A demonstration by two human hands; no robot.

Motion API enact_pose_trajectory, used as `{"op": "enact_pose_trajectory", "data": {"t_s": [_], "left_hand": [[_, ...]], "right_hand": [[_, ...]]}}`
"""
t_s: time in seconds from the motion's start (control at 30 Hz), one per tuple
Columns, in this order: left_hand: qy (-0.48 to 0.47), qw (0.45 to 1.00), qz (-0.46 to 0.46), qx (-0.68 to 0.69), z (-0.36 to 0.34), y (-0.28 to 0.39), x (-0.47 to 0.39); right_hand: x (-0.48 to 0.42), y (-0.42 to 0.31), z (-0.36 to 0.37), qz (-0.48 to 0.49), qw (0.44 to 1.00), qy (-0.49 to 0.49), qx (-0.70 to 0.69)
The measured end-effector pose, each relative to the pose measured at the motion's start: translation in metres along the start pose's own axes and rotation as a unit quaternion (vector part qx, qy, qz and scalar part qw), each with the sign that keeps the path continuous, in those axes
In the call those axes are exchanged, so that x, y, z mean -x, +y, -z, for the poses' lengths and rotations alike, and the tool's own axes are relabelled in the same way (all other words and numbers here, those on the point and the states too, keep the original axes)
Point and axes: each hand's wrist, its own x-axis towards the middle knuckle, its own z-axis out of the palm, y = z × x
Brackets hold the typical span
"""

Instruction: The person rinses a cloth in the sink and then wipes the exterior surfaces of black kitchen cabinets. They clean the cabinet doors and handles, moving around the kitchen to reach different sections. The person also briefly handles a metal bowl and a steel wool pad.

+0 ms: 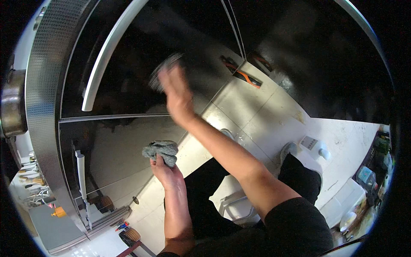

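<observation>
My left hand (pixel 165 168) grips a bunched grey cloth (pixel 162 151), thumb on top, in front of the lower glossy black cabinet panel (pixel 118 141). Further up, my right hand (pixel 176 88) reaches across the larger black panel (pixel 138 77), blurred by motion. Pale streaks lie at its fingertips; whether they are a thing in the hand or light on the panel, I cannot tell. A long silver handle (pixel 107 54) runs left of this hand, and a shorter pale handle (pixel 81 175) is on the lower panel.
An orange-and-black tool (pixel 247 78) lies on the tiled floor against the cabinet base. By my shoe (pixel 289 149) is a white bottle (pixel 311 143) with a label. A white stool (pixel 236 205) is beneath me. At left are a metal pot (pixel 14 102) and a textured metal edge (pixel 43 96).
</observation>
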Motion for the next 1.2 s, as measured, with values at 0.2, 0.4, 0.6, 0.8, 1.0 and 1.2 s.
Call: {"op": "enact_pose_trajectory", "data": {"t_s": [0.2, 0.4, 0.6, 0.8, 1.0, 1.2], "left_hand": [[-0.062, 0.998, 0.006, 0.005, -0.018, -0.001, 0.007], [-0.074, 0.997, 0.01, -0.003, -0.012, -0.006, 0.009], [-0.095, 0.995, 0.025, 0.007, -0.026, -0.007, 0.015], [-0.095, 0.995, 0.039, 0.012, -0.033, 0.003, 0.017], [-0.11, 0.992, 0.06, 0.016, -0.033, 0.005, 0.021], [-0.115, 0.988, 0.079, 0.068, -0.041, 0.011, 0.031]], "right_hand": [[0.053, 0.107, 0.0, -0.598, 0.781, 0.13, -0.123], [0.11, 0.15, -0.009, -0.656, 0.721, 0.113, -0.192], [0.014, 0.238, 0.059, -0.564, 0.786, 0.171, -0.184], [0.106, 0.229, 0.006, -0.683, 0.694, 0.136, -0.181], [0.135, 0.136, -0.015, -0.695, 0.65, -0.002, -0.306], [0.013, 0.078, 0.072, -0.473, 0.774, -0.42, 0.026]]}}
